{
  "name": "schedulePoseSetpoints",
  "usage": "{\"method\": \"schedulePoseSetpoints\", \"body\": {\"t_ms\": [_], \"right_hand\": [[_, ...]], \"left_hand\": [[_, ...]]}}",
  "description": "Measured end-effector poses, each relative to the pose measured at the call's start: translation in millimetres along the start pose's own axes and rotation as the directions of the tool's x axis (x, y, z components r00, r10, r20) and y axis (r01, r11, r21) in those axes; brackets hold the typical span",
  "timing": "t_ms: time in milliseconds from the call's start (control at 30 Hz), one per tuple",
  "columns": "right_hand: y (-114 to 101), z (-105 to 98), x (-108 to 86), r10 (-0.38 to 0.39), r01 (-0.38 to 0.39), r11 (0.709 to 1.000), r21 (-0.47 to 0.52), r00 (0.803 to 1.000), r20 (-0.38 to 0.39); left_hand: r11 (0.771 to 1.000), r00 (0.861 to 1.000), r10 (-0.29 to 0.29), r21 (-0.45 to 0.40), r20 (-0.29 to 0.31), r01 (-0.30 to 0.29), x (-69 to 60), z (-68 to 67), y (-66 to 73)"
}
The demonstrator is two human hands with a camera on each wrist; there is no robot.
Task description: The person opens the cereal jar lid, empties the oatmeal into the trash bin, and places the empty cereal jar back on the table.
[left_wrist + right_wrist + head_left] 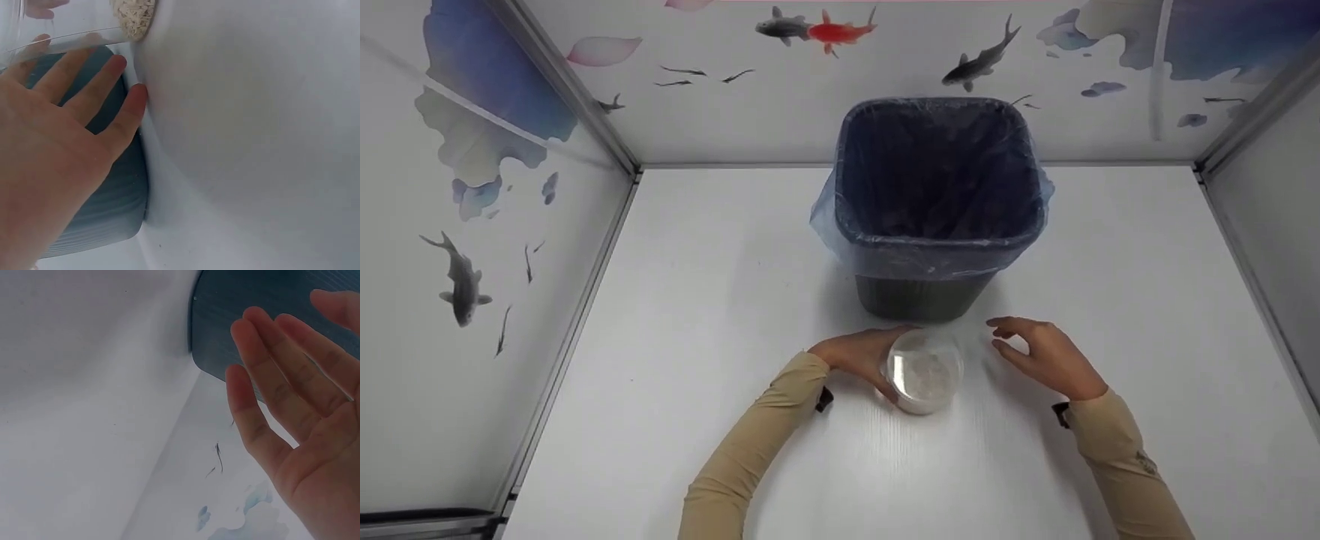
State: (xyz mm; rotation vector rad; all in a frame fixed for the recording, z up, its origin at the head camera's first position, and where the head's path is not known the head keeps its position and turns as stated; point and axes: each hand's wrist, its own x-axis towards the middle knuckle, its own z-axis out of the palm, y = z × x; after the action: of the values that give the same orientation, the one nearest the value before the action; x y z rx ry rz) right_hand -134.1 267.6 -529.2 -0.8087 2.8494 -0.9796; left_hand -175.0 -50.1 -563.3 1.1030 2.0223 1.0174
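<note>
A clear round jar stands on the white table in front of the bin, with pale shredded bits at its bottom. My left hand holds the jar from the left, thumb on the near side and fingers round the far side. In the left wrist view the fingers reach along the jar's wall. To the right of the jar, apart from it, my right hand hovers over the table. Its fingers are loosely bent and hold nothing. Whether the jar has a lid I cannot tell.
A dark bin lined with a blue plastic bag stands just behind the jar, near the back wall. Panels painted with fish enclose the white table at the back and left; another wall panel stands at the right.
</note>
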Motion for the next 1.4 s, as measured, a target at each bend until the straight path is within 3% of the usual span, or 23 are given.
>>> {"method": "schedulePoseSetpoints", "body": {"t_ms": [200, 433, 633, 800, 900, 1067, 1300, 1400], "right_hand": [[0, -1, -1.5, -0.013, 0.013, 1.0, -0.007, 1.0, -0.024], [-7, -2, -2.5, -0.046, 0.044, 0.999, -0.022, 0.997, -0.058], [-24, -5, -0.5, -0.121, 0.117, 0.992, -0.039, 0.988, -0.094], [-47, -1, 1.5, -0.183, 0.181, 0.983, -0.034, 0.979, -0.086], [-60, 5, 3.4, -0.206, 0.206, 0.978, -0.02, 0.976, -0.064], [-77, 15, 7.3, -0.213, 0.213, 0.977, 0.013, 0.977, -0.017], [-83, 33, 12.0, -0.213, 0.213, 0.976, 0.052, 0.977, 0.003], [-82, 40, 14.1, -0.229, 0.231, 0.97, 0.074, 0.973, -0.026]], "left_hand": [[0.994, 0.998, 0.062, -0.088, -0.033, -0.065, 1.4, 1.0, 1.6], [0.988, 0.994, 0.084, -0.122, -0.07, -0.093, -4.9, -6.6, 12.2], [0.99, 0.983, 0.116, -0.059, -0.14, -0.125, -13.1, -17.2, 26.0], [0.991, 0.977, 0.13, 0.055, -0.168, -0.122, -20.9, -15.3, 34.2], [0.982, 0.975, 0.135, 0.156, -0.176, -0.108, -21.8, -10.7, 38.9], [0.946, 0.966, 0.147, 0.316, -0.212, -0.074, -20.2, -6.7, 47.3], [0.913, 0.953, 0.01, 0.392, -0.304, 0.116, -23.7, -1.1, 57.7], [0.895, 0.944, -0.016, 0.417, -0.33, 0.161, -24.9, 2.2, 60.8]]}}
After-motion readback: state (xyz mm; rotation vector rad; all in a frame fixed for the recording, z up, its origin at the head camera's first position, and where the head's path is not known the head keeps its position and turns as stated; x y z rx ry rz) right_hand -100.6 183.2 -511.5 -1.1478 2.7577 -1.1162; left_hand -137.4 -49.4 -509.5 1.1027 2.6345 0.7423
